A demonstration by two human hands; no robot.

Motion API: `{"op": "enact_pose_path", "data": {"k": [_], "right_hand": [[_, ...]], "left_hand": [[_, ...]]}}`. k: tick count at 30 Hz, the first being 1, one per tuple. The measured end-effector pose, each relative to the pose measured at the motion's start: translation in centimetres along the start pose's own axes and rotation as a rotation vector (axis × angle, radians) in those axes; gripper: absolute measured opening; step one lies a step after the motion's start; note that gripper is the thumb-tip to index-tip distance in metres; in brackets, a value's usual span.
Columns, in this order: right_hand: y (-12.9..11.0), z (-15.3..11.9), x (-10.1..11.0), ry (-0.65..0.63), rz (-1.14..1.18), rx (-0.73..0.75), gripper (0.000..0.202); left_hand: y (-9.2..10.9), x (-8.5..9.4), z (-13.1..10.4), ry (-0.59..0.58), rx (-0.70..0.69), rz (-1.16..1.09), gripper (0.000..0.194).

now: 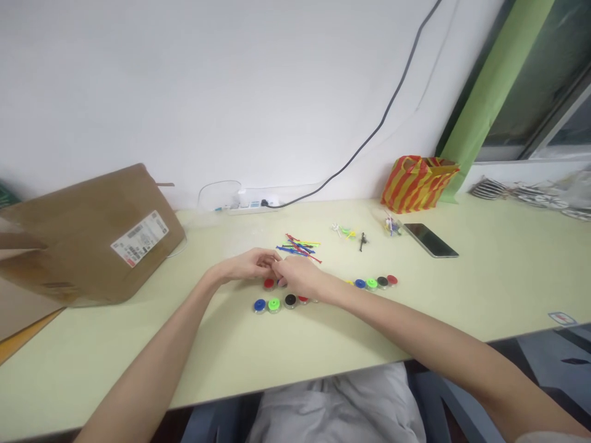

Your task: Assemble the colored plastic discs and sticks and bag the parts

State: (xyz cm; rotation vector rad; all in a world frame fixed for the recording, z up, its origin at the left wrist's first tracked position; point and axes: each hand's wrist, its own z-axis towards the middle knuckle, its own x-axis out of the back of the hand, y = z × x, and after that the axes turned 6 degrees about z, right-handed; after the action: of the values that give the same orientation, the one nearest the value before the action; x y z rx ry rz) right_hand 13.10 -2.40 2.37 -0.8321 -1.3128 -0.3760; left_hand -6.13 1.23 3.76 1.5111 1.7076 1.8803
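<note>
My left hand and my right hand meet fingertip to fingertip just over the table, both with bent, closed fingers. Whatever is between them is hidden. Below them sit small round discs with coloured tops and clear rims, among them a red disc partly beside the left fingers. A nearer row includes a blue disc, a green disc and a black disc; my right wrist covers part of it. Behind the hands lies a loose pile of thin coloured plastic sticks.
Right of my forearm runs another row of discs, with a green disc. Farther back are small white pieces, a black piece, a phone and a striped bag. A cardboard box stands left; a power strip lies by the wall.
</note>
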Motion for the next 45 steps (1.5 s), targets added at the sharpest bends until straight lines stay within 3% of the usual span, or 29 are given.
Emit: {"op": "enact_pose_path", "data": {"k": [4,10,18,27,31,35,40,43,45], "right_hand": [[-0.2,0.6,0.6,-0.035,-0.006,0.000,0.012],[-0.2,1.3,1.4,-0.095,-0.061,0.035,0.006],[0.2,0.6,1.4,-0.161,0.206,0.067,0.014],[-0.7,0.5,1.0,-0.186,0.139,0.019,0.020],[-0.1,0.4,1.3,-0.163,0.163,0.077,0.007],[3.3,-0.7,3.2,-0.124,0.289,0.196,0.017],[12.7,-5.8,7.0,0.223,-0.007,-0.170,0.031],[17.5,-9.7,8.5,0.206,-0.052,-0.274,0.044],[19.3,-11.7,8.3,0.151,-0.039,-0.282,0.046]], "left_hand": [[0.3,0.3,-0.4,-0.069,-0.013,0.052,0.026],[0.2,0.7,-0.6,-0.065,0.030,0.149,0.030],[-0.2,1.1,-0.4,-0.063,0.036,0.360,0.032],[0.4,0.7,-0.4,-0.077,0.029,0.367,0.028],[0.4,0.7,-0.5,-0.082,0.051,0.331,0.034],[0.0,0.8,-0.5,-0.072,0.061,0.345,0.043],[-0.2,0.9,-0.4,-0.082,0.088,0.317,0.049],[-0.2,1.0,-0.4,-0.069,0.094,0.299,0.050],[-0.3,1.1,-0.4,-0.068,0.097,0.303,0.053]]}}
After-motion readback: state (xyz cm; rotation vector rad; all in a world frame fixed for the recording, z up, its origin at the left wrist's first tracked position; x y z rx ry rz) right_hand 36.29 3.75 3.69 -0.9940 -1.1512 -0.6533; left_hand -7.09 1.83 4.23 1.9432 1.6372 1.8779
